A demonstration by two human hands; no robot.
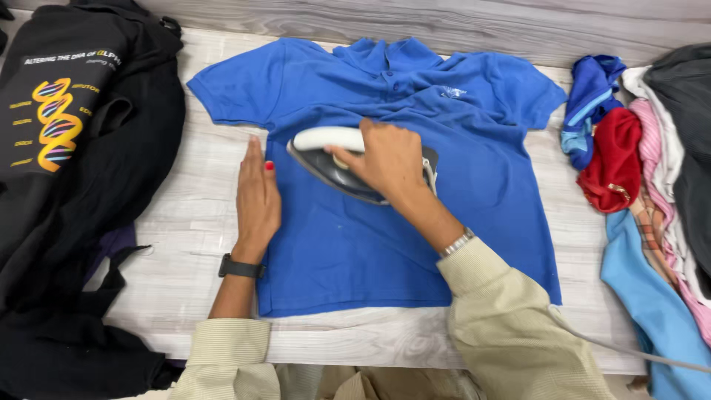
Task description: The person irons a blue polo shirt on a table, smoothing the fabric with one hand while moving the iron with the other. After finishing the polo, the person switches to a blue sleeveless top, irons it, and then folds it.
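Note:
A blue polo shirt (489, 185) lies spread flat, collar away from me, on a pale wood-grain table (185, 222). My right hand (389, 159) is closed around the white handle of a dark clothes iron (333, 167), which rests on the shirt's chest with its tip pointing left. My left hand (257, 196) lies flat, palm down, fingers together, on the shirt's left edge just beside the iron's tip. A black watch sits on my left wrist and a metal one on my right.
Black garments (81, 148), one with a yellow helix print, are piled at the left. A heap of mixed clothes (644, 163), blue, red, pink and grey, sits at the right. The iron's grey cord (629, 350) trails off at lower right.

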